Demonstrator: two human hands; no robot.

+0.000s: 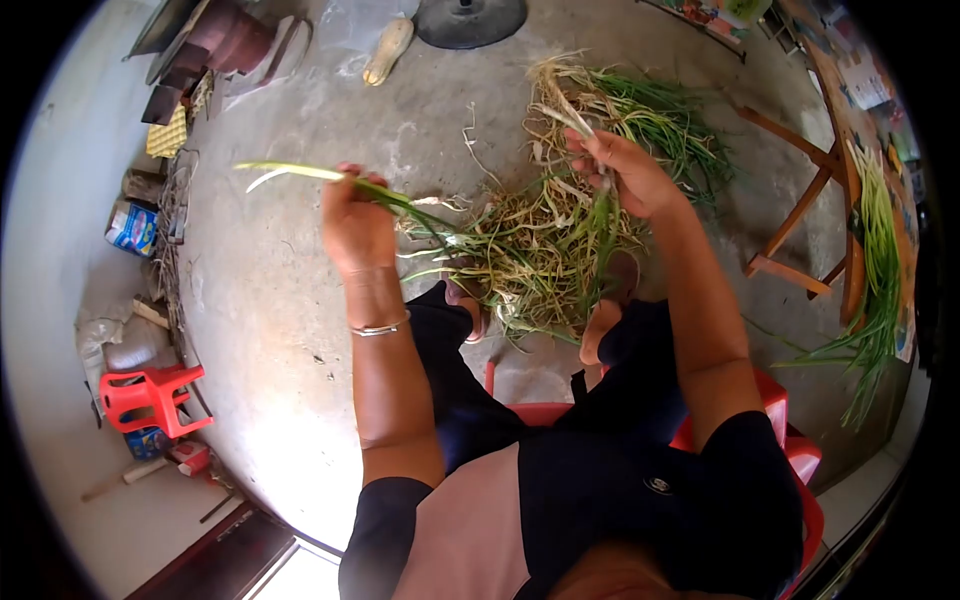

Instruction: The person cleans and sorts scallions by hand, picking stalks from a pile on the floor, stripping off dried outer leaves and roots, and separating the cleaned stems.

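Observation:
My left hand is closed round some green onion stalks, whose pale ends point left and whose green leaves trail right. In my right hand is a bunch of onions, gripped with the rooty pale end up and green leaves hanging below. Between my feet lies a tangled heap of yellowed leaves and peelings. Behind it, a pile of green onions with dry roots rests on the floor, just beyond my right hand.
A wooden table at the right bears long green onions. A small red chair stands at the left wall. A pale gourd and a round black base are on the floor ahead.

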